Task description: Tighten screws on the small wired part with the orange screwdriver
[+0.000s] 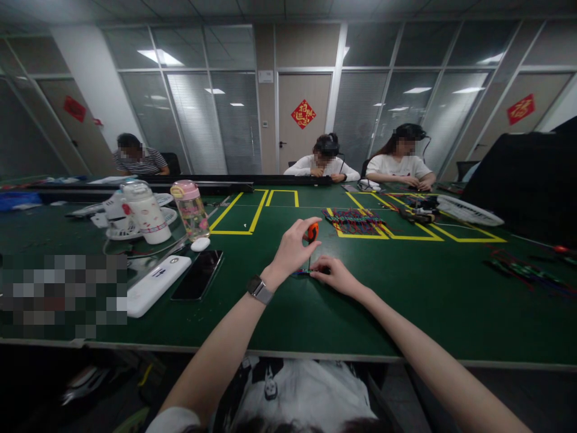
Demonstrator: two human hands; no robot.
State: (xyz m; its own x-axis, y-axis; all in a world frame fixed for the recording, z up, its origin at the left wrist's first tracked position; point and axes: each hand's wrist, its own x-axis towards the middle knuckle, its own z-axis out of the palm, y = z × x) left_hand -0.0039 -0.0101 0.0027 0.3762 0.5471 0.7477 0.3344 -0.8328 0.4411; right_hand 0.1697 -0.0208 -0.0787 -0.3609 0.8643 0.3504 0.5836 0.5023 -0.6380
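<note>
The small, thin piece with coloured wires (301, 272) lies on the green tabletop (279, 325), at the centre of the frame. The slim shaft of my screwdriver with an orange-and-black handle (313, 232) stands nearly upright over it; I cannot tell whether the tip touches. My left hand (293, 246), a grey-banded watch (259, 289) on its wrist, has thumb and fingers closed round the handle. My right hand (336, 275) has its fingertips pinched together on the piece's right end, just beside the shaft.

Beyond my hands, right of centre, a tangled bundle of red, blue and green wired strips (356, 222) lies across yellow tape outlines (363, 236). Left of my hands I see a black glass-faced phone (197, 275), a white oblong plastic block (158, 285), a small white rounded case (201, 244) and a clear bottle with a pink lid (192, 211). Across the table, in the upper part of the frame, three people (322, 163) sit.
</note>
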